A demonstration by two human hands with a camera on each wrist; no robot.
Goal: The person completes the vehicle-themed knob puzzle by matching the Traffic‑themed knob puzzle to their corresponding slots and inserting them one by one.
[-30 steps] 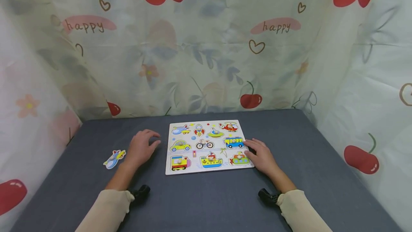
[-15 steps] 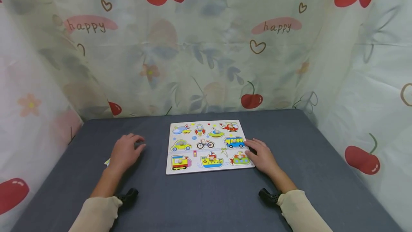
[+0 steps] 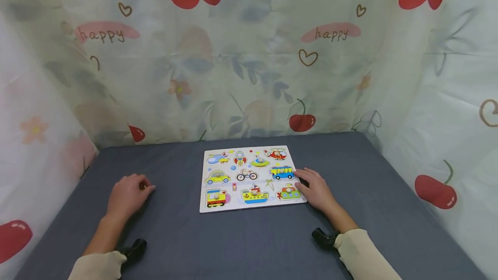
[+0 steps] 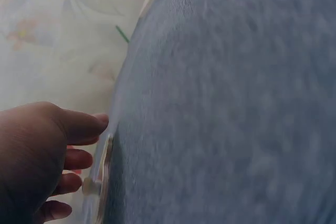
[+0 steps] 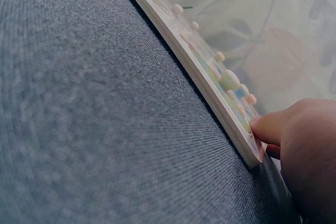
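My left hand (image 3: 126, 200) hovers low over the left part of the table, fingers loosely bent and holding nothing. In the left wrist view a wooden airplane puzzle piece (image 4: 105, 169) lies on the cloth just by the fingertips, its round knob facing them. The head view has that piece hidden under the hand. Toward the middle lies a wooden knob puzzle board (image 3: 233, 205) with pictures of vehicles; its airplane picture (image 3: 218, 158) at the top left shows no knob. My right hand (image 3: 317, 189) rests on the board's right edge, thumb and fingertips touching near the bus and submarine.
A dark grey cloth covers the table (image 3: 249, 245). Behind it and at both sides hangs a pale curtain (image 3: 241, 77) printed with cherries. Each wrist wears a black strap-mounted device (image 3: 134, 249).
My left hand has moved left and toward me, away from the board and over the airplane piece, which it now covers in the head view. The right hand stays on the board's edge.
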